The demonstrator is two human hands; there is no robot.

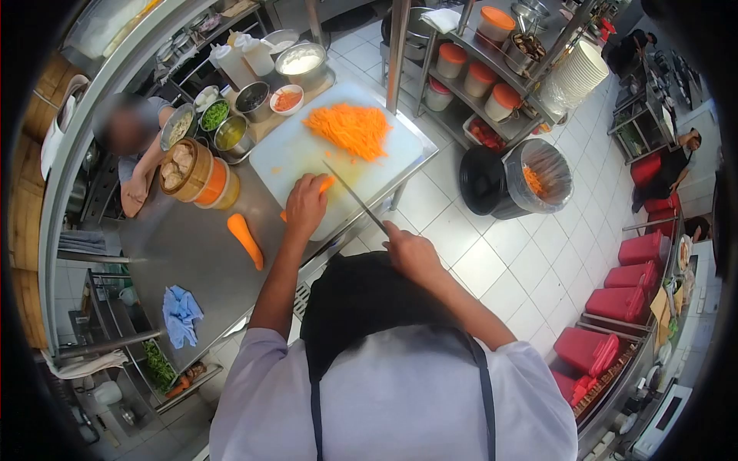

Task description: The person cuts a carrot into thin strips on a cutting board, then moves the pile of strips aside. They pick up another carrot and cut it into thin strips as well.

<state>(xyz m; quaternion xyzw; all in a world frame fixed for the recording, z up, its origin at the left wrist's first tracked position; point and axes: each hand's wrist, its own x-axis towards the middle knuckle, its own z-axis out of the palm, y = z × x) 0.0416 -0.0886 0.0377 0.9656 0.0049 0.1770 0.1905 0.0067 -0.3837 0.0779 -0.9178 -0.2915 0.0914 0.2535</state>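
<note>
On the white cutting board [270,157], my left hand [307,206] is closed over a carrot [327,184], whose orange end shows past the fingers. My right hand [411,250] grips the handle of a knife [355,197]; its blade points up and left across the board, the tip close to the carrot. A pile of shredded carrot [350,131] lies at the board's far side, with a few small bits scattered nearer. Left of the board, a whole peeled carrot [246,240] rests on the steel table [188,250].
Bamboo steamers [201,177] and several bowls, one with chopped greens [215,115], line the far left. A blue cloth [181,315] lies on the table. Right of the board stand a lined bin [550,180] and a shelf with orange-lidded tubs [480,79]. Another person's arm [146,175] is at left.
</note>
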